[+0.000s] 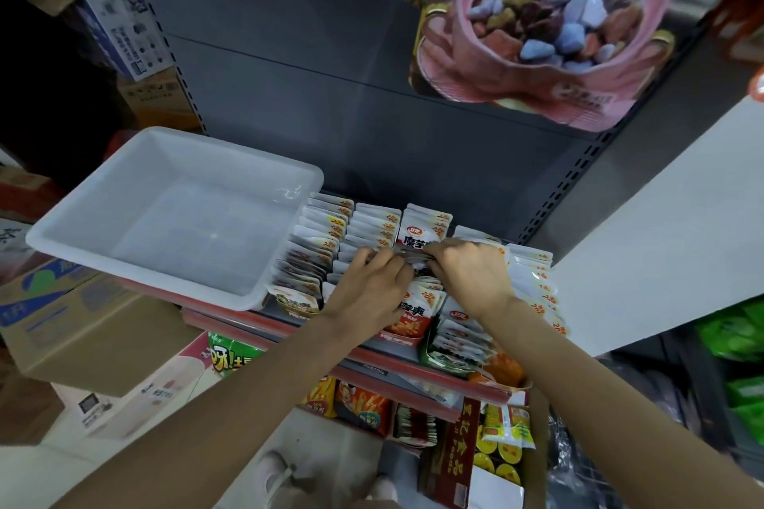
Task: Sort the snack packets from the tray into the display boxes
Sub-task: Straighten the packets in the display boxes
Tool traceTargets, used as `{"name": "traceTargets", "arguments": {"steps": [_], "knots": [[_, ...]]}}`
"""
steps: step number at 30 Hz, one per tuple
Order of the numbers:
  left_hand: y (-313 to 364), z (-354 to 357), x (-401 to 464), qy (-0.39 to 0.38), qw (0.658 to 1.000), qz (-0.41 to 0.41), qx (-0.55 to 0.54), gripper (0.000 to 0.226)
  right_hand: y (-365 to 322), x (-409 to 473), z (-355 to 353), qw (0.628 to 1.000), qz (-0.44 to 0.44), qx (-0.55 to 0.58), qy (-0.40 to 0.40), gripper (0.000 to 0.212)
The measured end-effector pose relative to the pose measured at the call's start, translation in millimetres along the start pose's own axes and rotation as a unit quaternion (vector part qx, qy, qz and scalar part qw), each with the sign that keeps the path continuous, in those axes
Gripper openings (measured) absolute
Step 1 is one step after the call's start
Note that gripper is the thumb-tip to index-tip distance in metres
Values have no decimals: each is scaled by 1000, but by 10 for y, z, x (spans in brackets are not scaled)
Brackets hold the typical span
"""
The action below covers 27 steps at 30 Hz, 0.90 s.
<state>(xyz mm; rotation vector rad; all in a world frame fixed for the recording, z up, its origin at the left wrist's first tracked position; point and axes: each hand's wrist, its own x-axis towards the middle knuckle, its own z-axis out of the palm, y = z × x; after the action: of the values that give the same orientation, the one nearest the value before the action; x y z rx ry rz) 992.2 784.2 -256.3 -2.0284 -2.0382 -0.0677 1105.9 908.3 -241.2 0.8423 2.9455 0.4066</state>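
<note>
White plastic tray [173, 215] sits on the shelf edge [364, 355], nothing visible inside it; its right rim overlaps and hides part of the leftmost row of snack packets [314, 244]. The display boxes [399, 337] are mostly buried under upright packets, only the front lips show, so the box count is hard to make out. Print on the packets is too small to read.

Both hands meet just right of the tray, over the middle rows. Left hand [372, 281] has its fingers [364, 256] curled down onto the packet tops, and they seem to pinch a dark packet [413, 258] between the two hands. Right hand [467, 273] has its fingers [438, 250] curled onto the same packet's other end. The fingertips are tucked among the packets, so the exact grip is partly hidden.

The held packet lies level across the packet tops, right of the tray, in front of a taller white-and-red packet [417, 236].

Lower shelf goods [364, 405] show below the tray, partly cut off by the forearms.
</note>
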Motion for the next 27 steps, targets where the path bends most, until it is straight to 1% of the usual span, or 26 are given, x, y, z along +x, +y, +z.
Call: {"name": "traceTargets", "arguments": {"steps": [2,4,6,7,8,10,12,14,17,18,21,22,23,24,25,27], "knots": [[-14,13,2,-4,1000,8,-8,45,26,28,-52,1000,-20,-5,-11,16],[-23,34,-14,-8,1000,22,-7,46,21,54,-160,998,-43,-17,-37,18],[-39,34,-21,-17,999,34,2,51,-22,70,-248,996,-63,-69,-10,22],[-43,24,-19,-21,999,36,5,53,-45,76,-298,994,-41,-99,7,29],[-44,16,-15,-22,999,36,9,53,-52,107,-288,995,-19,-97,27,35],[-40,12,1,-17,999,33,12,52,-67,180,-253,994,15,-92,51,39],[-24,28,15,-16,999,29,7,49,-79,223,-298,994,17,-110,6,31],[-11,45,15,-15,1000,24,3,47,-90,254,-300,995,-10,-93,-35,14],[-18,61,-12,-11,1000,15,-6,46,-56,284,-266,997,-16,-57,-49,21],[-27,72,-22,-9,1000,14,-13,47,-44,263,-293,998,-13,-38,-38,21],[-59,104,-41,21,999,11,-35,52,23,121,-354,997,-5,39,67,22],[-66,110,-52,32,999,5,-43,55,46,47,-341,992,-7,71,103,18],[-70,116,-65,43,998,-2,-50,57,61,-26,-345,990,-10,110,93,11],[-73,119,-84,53,997,-8,-56,59,63,-91,-366,987,-13,148,62,9],[-77,118,-106,60,996,-12,-59,60,66,-137,-339,983,-16,180,15,16],[-82,124,-148,63,996,-9,-65,61,59,-167,-282,982,-26,179,-58,24]]}}
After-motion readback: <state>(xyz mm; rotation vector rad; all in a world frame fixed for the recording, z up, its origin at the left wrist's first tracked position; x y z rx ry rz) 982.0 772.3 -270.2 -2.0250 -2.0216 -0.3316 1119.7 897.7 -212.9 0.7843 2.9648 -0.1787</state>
